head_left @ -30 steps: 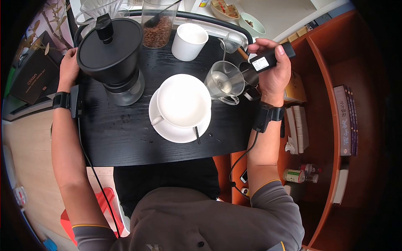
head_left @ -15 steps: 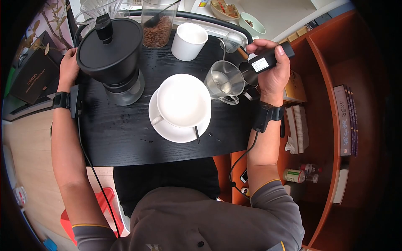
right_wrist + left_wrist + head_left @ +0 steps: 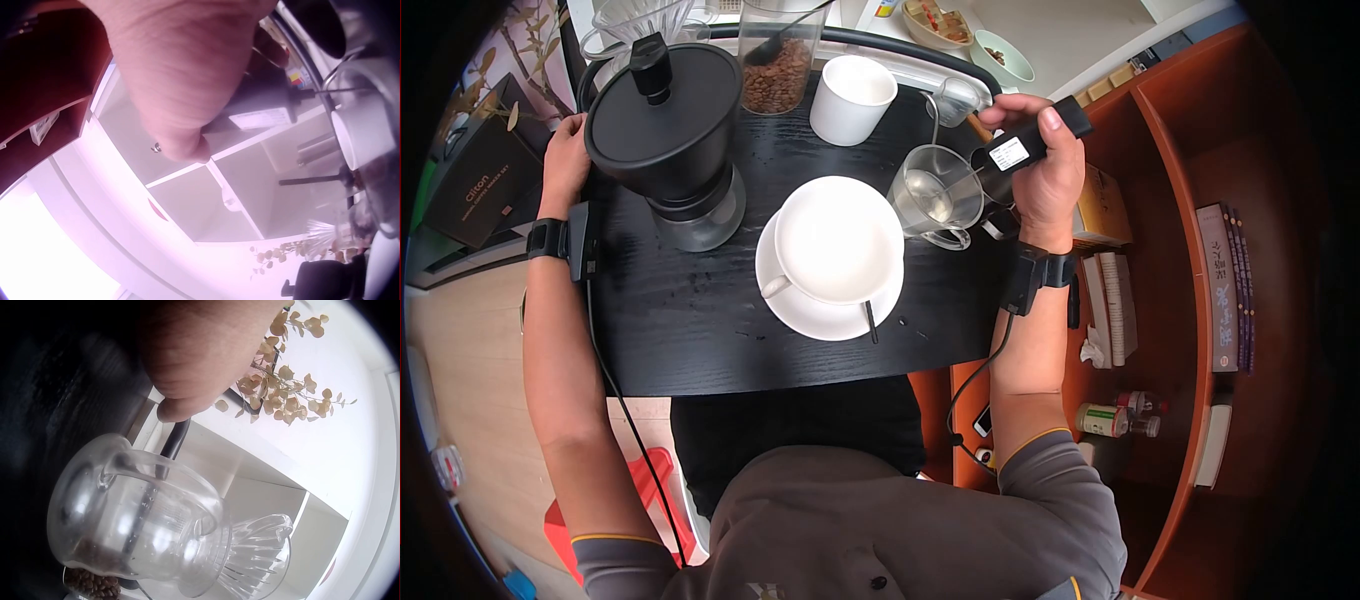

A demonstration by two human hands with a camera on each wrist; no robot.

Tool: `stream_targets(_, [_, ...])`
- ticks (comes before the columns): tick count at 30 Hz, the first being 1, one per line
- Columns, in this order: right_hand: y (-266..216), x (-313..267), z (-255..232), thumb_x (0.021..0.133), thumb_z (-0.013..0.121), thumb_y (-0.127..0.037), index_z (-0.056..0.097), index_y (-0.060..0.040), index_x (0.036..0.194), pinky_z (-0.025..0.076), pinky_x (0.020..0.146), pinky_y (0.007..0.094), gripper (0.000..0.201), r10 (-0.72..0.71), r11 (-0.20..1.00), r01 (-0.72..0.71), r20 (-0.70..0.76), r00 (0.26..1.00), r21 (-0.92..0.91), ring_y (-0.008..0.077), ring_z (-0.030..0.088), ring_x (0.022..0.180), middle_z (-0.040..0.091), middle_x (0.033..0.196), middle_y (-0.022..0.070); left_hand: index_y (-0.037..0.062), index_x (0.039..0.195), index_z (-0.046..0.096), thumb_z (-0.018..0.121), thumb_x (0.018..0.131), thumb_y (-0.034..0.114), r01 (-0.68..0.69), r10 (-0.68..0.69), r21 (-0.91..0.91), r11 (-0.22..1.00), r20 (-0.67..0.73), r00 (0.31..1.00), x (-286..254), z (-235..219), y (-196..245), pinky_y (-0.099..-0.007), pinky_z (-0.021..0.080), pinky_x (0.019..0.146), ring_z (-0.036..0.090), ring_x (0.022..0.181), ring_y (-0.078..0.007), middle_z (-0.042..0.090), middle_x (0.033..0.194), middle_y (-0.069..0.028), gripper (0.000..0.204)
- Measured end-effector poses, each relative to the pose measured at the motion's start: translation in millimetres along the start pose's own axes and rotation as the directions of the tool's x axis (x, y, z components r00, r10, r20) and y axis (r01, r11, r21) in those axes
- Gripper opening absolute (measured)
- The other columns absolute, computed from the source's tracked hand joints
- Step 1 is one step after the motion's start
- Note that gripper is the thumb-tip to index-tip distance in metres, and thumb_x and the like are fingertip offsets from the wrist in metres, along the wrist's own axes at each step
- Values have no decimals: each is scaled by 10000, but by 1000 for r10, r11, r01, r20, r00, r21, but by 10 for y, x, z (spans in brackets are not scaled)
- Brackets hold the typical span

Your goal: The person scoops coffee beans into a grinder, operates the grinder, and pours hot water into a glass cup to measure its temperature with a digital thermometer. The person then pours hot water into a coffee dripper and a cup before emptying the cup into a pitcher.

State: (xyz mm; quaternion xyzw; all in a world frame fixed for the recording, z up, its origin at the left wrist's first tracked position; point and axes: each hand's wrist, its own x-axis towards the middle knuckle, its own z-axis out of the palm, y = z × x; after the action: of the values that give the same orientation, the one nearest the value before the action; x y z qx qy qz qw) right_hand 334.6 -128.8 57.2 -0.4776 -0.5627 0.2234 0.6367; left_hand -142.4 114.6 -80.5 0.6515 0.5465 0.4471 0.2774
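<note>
My right hand point(image 3: 1050, 185) grips a handheld milk frother point(image 3: 1055, 132) with a black body and a white label, thumb along its top. Its thin shaft reaches over the clear glass mug point(image 3: 910, 190), which has some pale liquid in the bottom. In the right wrist view, the frother point(image 3: 262, 100) sits below my palm. My left hand point(image 3: 566, 160) is at the table's left edge, holding the black rail point(image 3: 174, 447), which emerges below the thumb in the left wrist view; most fingers are hidden. The black coffee grinder point(image 3: 662, 125) stands beside that hand.
A white cup point(image 3: 840, 240) on a saucer point(image 3: 820, 325) with a dark stick or spoon handle stands mid-table. Behind are a white tumbler point(image 3: 852, 105), a container of coffee beans point(image 3: 775, 80) and a small glass point(image 3: 955, 100). A glass server point(image 3: 137, 519) stands near my left hand.
My right hand has shifted slightly left with the frother, bringing it nearer the glass mug. The left hand and the things on the table stay in place.
</note>
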Motion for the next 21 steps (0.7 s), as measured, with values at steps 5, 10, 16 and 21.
stream_targets(5, [14, 2, -13, 981, 481, -369, 661, 116, 1082, 512, 889, 349, 526, 6, 999, -4, 36, 999, -37, 258, 683, 917, 715, 947, 210, -39, 1193, 642, 636, 947, 395, -13, 13, 26, 1000, -5, 1000, -3, -5, 11, -272, 467, 885, 624, 971, -140, 701, 1085, -96, 498])
stream_targets(10, [-11, 3, 44, 937, 553, -372, 703, 67, 1014, 532, 804, 306, 471, 2, 1000, -1, -22, 1000, 25, 197, 681, 822, 726, 871, 161, -36, 1196, 641, 633, 946, 398, -12, 12, 22, 1000, -9, 1000, -8, -4, 17, -273, 467, 887, 624, 971, -139, 702, 1092, -96, 501])
stream_targets(16, [7, 0, -6, 985, 476, -350, 657, 115, 1101, 514, 878, 342, 512, 6, 1000, -5, 33, 999, -28, 252, 683, 909, 718, 942, 210, -27, 1202, 645, 625, 942, 412, -1, 1, 5, 1000, -4, 1000, 17, -4, -25, -276, 468, 890, 635, 973, -150, 706, 1089, -106, 511])
stream_targets(21, [3, -6, -2, 988, 470, -349, 657, 112, 1104, 516, 870, 338, 511, 5, 999, -4, 37, 999, -43, 249, 684, 909, 719, 946, 207, -28, 1211, 642, 623, 938, 416, 11, -11, 0, 1000, -9, 1000, 21, 5, -26, -279, 469, 895, 640, 982, -159, 708, 1091, -112, 522])
